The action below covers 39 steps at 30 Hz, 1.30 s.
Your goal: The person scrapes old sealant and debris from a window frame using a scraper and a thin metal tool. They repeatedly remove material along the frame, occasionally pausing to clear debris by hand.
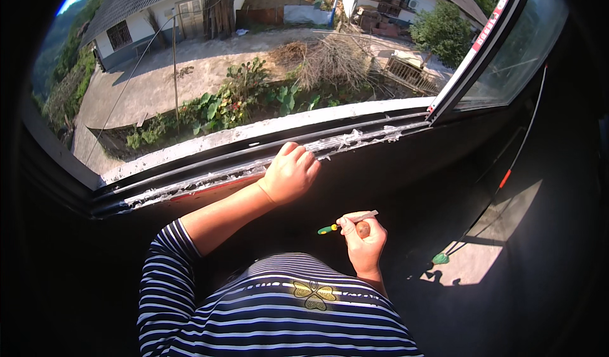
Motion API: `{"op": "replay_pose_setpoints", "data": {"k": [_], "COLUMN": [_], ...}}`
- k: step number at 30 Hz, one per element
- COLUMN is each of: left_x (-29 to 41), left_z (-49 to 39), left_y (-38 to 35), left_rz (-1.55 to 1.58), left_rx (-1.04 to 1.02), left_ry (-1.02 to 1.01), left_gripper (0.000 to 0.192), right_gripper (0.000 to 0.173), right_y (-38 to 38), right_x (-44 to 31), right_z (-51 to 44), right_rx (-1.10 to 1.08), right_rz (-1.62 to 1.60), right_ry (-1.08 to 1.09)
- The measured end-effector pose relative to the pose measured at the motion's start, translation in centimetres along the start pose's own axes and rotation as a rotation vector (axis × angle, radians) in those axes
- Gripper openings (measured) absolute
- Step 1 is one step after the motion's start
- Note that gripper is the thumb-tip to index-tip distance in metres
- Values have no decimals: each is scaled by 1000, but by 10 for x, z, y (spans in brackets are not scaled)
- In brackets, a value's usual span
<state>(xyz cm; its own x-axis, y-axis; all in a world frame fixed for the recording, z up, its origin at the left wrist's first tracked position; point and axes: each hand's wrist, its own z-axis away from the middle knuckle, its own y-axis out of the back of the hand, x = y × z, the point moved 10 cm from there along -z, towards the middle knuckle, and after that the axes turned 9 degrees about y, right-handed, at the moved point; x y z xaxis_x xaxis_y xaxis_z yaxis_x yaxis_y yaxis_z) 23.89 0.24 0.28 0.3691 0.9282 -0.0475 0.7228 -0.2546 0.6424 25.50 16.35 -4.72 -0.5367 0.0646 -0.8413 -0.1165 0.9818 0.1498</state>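
Strips and flakes of whitish film or residue (pixel 352 139) cling along the inner edge of the dark window frame's sill track (pixel 190 159). My left hand (pixel 291 172) rests on that edge with its fingers curled; whether it pinches something there is hidden. Below and to the right, away from the frame, my right hand (pixel 365 243) grips a small tool with a green and yellow handle (pixel 327 229) and a flat, narrow piece, perhaps its blade, that reaches past the fingers. A round wooden knob or handle end (pixel 363 229) also shows in the same hand.
At the right stands a sliding window sash (pixel 509 48) with a red and white strip on its frame. A thin pole with a red section (pixel 505 178) leans there, a green thing (pixel 440 258) at its lower end. Outside lie a concrete yard, plants and houses.
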Motion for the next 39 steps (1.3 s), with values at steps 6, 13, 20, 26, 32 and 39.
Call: {"op": "replay_pose_setpoints", "data": {"k": [6,13,20,26,32,39], "left_x": [3,-3,-21,-22,-15,-2], "left_z": [-1,-1,2,-6,-3,1], "left_y": [0,9,18,6,1,0], "left_rz": [-34,19,75,17,-44,-146], "left_rx": [-21,-16,-56,-155,-166,-66], "left_ry": [34,113,253,266,175,172], "left_gripper": [10,7,27,13,9,7], "right_gripper": [4,4,5,8,10,5], "right_y": [4,5,8,13,24,36], "right_x": [-2,0,4,9,19,36], "right_z": [0,1,3,6,10,12], "right_rx": [7,-2,-9,-23,-32,-74], "right_rz": [2,1,-43,-77,-103,-130], "right_ry": [17,19,4,-49,-88,-50]}}
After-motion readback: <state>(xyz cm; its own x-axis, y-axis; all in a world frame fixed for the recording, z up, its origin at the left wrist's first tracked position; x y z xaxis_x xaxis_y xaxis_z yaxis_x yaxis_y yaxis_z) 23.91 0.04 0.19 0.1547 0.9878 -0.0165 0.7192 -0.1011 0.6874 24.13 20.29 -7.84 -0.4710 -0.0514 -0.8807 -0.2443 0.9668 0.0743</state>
